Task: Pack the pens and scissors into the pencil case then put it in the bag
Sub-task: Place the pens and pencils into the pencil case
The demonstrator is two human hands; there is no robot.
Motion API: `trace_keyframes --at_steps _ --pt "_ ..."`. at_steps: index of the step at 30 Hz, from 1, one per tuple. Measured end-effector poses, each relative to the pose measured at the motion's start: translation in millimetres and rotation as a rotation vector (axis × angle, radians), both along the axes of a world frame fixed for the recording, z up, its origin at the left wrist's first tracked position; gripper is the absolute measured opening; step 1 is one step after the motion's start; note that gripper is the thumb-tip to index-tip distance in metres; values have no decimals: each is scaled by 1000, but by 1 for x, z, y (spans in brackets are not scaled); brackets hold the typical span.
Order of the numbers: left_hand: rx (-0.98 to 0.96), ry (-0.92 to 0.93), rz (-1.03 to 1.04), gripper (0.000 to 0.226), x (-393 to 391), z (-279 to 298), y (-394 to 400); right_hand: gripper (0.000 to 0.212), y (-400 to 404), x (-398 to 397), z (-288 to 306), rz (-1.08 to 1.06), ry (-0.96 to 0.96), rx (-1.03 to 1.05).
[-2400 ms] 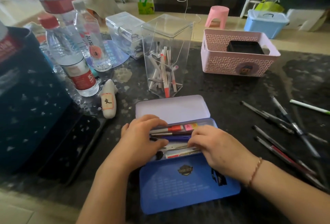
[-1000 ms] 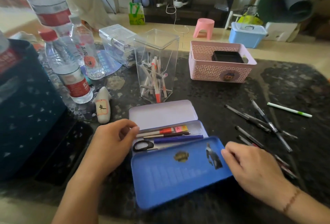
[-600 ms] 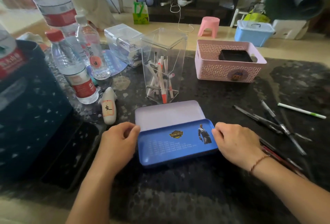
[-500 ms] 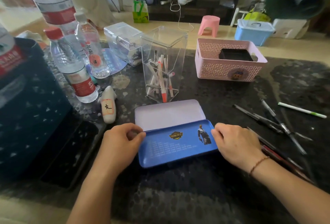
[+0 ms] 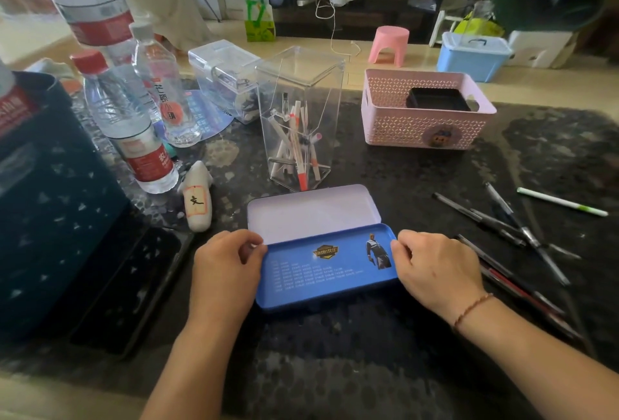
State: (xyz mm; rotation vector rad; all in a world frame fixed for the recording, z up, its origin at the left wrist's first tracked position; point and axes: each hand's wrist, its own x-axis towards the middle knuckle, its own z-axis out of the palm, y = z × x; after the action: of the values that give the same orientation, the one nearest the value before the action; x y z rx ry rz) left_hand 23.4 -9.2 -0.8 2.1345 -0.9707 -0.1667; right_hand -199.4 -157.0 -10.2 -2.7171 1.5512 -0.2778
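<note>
A clear plastic box [image 5: 299, 118] above the centre of the frame stands upright with white and red pens leaning inside it. To its right a pink basket [image 5: 423, 128] holds a black tray [image 5: 437, 99]. A lidded clear box [image 5: 225, 76] sits behind, with water bottles [image 5: 129, 121] at the upper left.

The pencil case [image 5: 326, 267] lies at the centre of the frame on the dark tabletop [image 5: 335, 369]: a blue tin with a yellow badge and a printed figure, blue flap down, a pale lilac flap [image 5: 313, 212] lying open behind it. Its contents are hidden.

The left hand [image 5: 226, 272] pinches the case's left end, fingers curled on the rim; the right hand [image 5: 435, 274] clasps the right end likewise.

Loose pens [image 5: 502, 228] lie scattered at the right, the nearest just beside the right hand. A dark blue bag [image 5: 50, 205] fills the left edge. Bare tabletop lies below the case towards the bottom of the frame.
</note>
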Motion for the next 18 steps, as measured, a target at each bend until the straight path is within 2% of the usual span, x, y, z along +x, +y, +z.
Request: trace_keyframes --at_steps 4,7,9,10,12,14,16,18 --pt "1 -83 -8 7 -1 -5 -2 35 3 3 5 -19 27 -14" --pt "33 -77 -10 10 -4 -8 -3 34 4 5 3 -28 38 4" --pt "63 -107 -6 4 -8 -6 -3 33 5 4 4 -35 80 13" --pt "87 -151 -6 9 -13 -4 -3 31 6 4 5 -36 104 10" --pt "133 -266 -72 34 -27 2 -5 24 5 4 9 -16 115 -35" --pt "201 -357 -207 58 -48 8 -9 20 4 6 13 88 -6 -123" --pt "332 -373 -319 76 -62 6 -13 35 3 10 11 241 -144 -124" --pt "448 -361 -352 89 -66 -5 -15 49 3 15 4 376 -127 -62"
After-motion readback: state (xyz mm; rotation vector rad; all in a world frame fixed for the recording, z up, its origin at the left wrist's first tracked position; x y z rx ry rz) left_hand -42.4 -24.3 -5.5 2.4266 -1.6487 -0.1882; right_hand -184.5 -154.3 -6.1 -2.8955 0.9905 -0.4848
